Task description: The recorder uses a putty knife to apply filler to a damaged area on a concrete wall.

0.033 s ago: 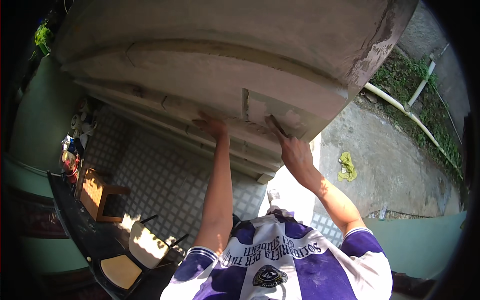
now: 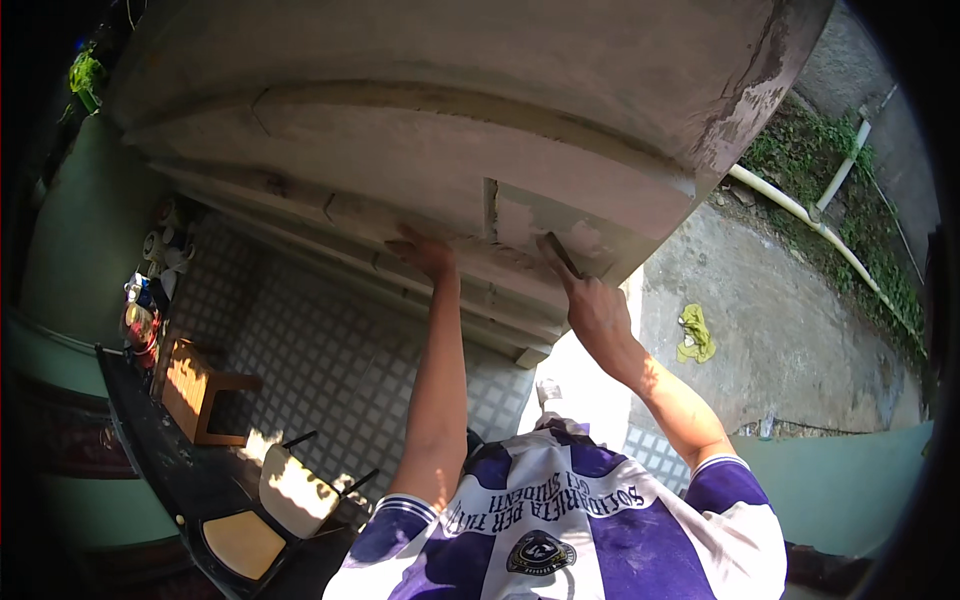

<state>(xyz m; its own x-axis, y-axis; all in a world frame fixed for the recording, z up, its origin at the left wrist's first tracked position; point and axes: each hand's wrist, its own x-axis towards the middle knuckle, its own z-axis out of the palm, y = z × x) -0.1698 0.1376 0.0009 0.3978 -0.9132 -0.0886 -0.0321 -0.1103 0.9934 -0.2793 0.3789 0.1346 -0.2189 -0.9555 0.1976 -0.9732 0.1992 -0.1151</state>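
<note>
My left hand (image 2: pixel 428 252) rests against a low moulded ledge on the grey plastered wall (image 2: pixel 420 150), its fingers outstretched and partly in shadow. My right hand (image 2: pixel 598 318) grips a narrow flat-bladed tool (image 2: pixel 560 256), whose tip is against the lower part of a recessed rectangular patch (image 2: pixel 565 215) with uneven pinkish and grey plaster. This patch sits to the right of my left hand, near the wall's right edge.
Below lie a tiled floor (image 2: pixel 300 330) and, at right, concrete ground (image 2: pixel 780 350) with a yellow-green cloth (image 2: pixel 696 335), white pipes (image 2: pixel 810 220) and plants. At left stand a wooden stool (image 2: pixel 185 390), black chairs (image 2: pixel 240 540) and a heap of objects (image 2: pixel 140 320).
My right hand and the tool have shifted very slightly to the right. My left hand stays in place on the ledge.
</note>
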